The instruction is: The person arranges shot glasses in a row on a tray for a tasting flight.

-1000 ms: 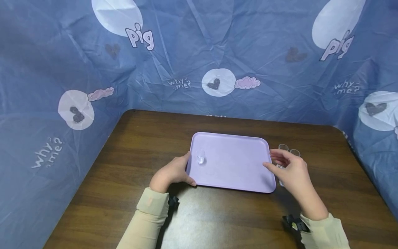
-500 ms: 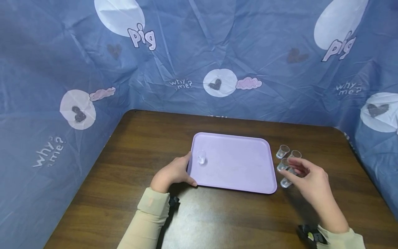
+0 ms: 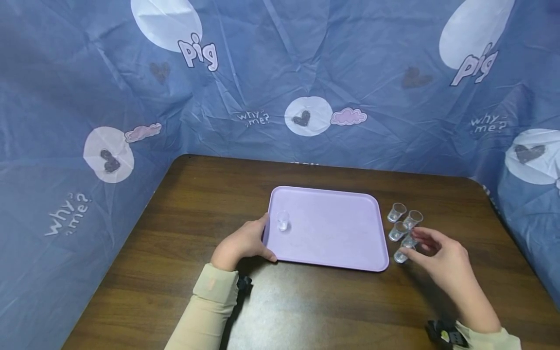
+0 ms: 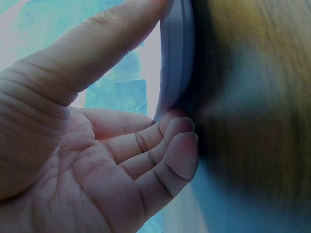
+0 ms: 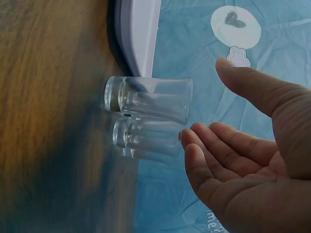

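A lilac tray (image 3: 328,228) lies on the table with one small clear shot glass (image 3: 283,221) standing near its left side. My left hand (image 3: 242,244) holds the tray's near left corner, thumb at the front edge and fingers along the left side; the left wrist view shows the fingertips against the tray edge (image 4: 176,53). To the right of the tray stand several clear shot glasses (image 3: 397,212) in a cluster. Over the nearest ones is my right hand (image 3: 444,255), thumb and fingers apart. In the right wrist view a gap separates the thumb from the nearest shot glass (image 5: 150,97).
The brown wooden table (image 3: 205,194) carries the tray and glasses. A blue printed cloth (image 3: 245,87) hangs behind the table and along both sides. The glasses stand close together, just beyond the tray's right rim.
My right hand has left the tray's right edge and moved right to the nearest shot glasses, uncovering the cluster. The left hand and the tray stay in place.
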The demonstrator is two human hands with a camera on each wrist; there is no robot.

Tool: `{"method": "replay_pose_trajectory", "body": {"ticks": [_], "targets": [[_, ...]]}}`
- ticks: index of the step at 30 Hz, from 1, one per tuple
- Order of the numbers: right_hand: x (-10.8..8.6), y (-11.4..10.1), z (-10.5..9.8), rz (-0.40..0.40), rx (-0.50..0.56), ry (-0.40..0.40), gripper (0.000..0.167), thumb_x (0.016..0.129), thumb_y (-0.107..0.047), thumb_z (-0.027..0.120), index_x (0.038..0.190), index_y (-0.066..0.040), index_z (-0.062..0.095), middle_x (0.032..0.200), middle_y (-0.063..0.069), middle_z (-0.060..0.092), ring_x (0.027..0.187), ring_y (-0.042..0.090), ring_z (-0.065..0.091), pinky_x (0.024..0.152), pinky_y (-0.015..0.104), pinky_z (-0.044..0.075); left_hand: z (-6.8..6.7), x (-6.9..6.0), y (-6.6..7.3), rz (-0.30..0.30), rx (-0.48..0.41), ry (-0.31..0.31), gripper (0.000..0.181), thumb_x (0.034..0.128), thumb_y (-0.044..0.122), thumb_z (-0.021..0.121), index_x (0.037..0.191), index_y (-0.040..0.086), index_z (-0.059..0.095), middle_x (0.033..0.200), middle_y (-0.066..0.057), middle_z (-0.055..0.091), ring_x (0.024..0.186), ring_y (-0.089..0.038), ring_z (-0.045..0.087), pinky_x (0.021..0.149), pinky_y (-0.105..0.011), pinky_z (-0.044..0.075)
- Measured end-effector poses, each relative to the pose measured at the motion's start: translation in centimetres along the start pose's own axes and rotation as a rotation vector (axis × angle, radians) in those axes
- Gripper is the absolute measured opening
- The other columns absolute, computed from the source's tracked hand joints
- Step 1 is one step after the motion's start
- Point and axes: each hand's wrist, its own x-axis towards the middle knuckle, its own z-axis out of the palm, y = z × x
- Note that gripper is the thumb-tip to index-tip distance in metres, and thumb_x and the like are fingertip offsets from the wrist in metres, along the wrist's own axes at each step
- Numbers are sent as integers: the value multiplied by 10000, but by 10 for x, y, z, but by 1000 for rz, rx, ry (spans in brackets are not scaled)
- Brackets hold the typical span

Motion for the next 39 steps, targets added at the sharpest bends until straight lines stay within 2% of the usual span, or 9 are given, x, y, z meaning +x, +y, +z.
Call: {"method": "replay_pose_trajectory", "body": {"ticks": [8, 16, 20, 23, 28, 33, 35, 39], "targets": [[-2, 6, 0, -5, -12, 36, 617, 741, -244, 941, 1222, 39, 678, 1084, 202, 721, 915, 351, 694, 704, 69, 423, -1, 0, 0, 1, -12, -3, 1204, 618, 188, 1006, 1552, -70, 292, 1442, -262, 501, 1238, -328, 541, 1024, -447, 429], [-8, 9, -3, -3, -23, 79, 562, 734, -223, 946, 1177, 26, 706, 1029, 177, 734, 857, 266, 684, 695, 59, 426, -1, 1, 0, 4, -19, -4, 1204, 617, 183, 1005, 1557, -57, 293, 1402, -242, 542, 1200, -310, 560, 1007, -444, 439], [-12, 10, -3, 13, -14, 85, 535, 728, -220, 949, 1144, 26, 719, 985, 162, 742, 803, 169, 692, 670, 69, 443, -1, 0, 1, 12, -25, 1, 1194, 611, 175, 1007, 1554, -46, 308, 1365, -229, 572, 1174, -304, 574, 992, -445, 448], [-13, 12, -2, 29, -12, 60, 513, 736, -222, 944, 1125, 31, 724, 968, 157, 745, 784, 150, 698, 658, 76, 451, -2, 0, 1, 19, -31, 5, 1185, 602, 169, 1010, 1547, -39, 326, 1318, -217, 602, 1140, -300, 587, 976, -448, 457], [-15, 17, 2, 64, -20, -28, 501, 759, -230, 927, 1097, 72, 714, 966, 183, 739, 799, 232, 713, 637, 85, 454, -2, 0, 1, 15, -29, 2, 1177, 600, 174, 1012, 1541, -37, 337, 1301, -215, 610, 1129, -300, 590, 972, -450, 458], [-15, 18, 6, 69, -41, -50, 453, 756, -229, 925, 1040, 67, 734, 924, 153, 745, 747, 164, 695, 614, 120, 453, -1, 0, 1, 16, -25, 3, 1169, 599, 174, 1012, 1537, -35, 345, 1279, -211, 621, 1119, -299, 593, 967, -449, 459], [-14, 19, 8, 65, -50, -53, 439, 753, -227, 926, 1025, 61, 739, 896, 131, 747, 727, 131, 682, 615, 145, 459, -1, 0, 1, 12, -23, 2, 1179, 602, 175, 1011, 1543, -37, 334, 1292, -215, 614, 1127, -302, 590, 970, -451, 458], [-12, 20, 13, 71, -69, -69, 437, 750, -241, 928, 1006, 59, 740, 833, 92, 745, 718, 142, 682, 651, 275, 490, -2, -1, 2, 2, -24, -3, 1198, 609, 174, 1009, 1553, -51, 307, 1352, -235, 579, 1167, -312, 576, 989, -452, 449]]}}
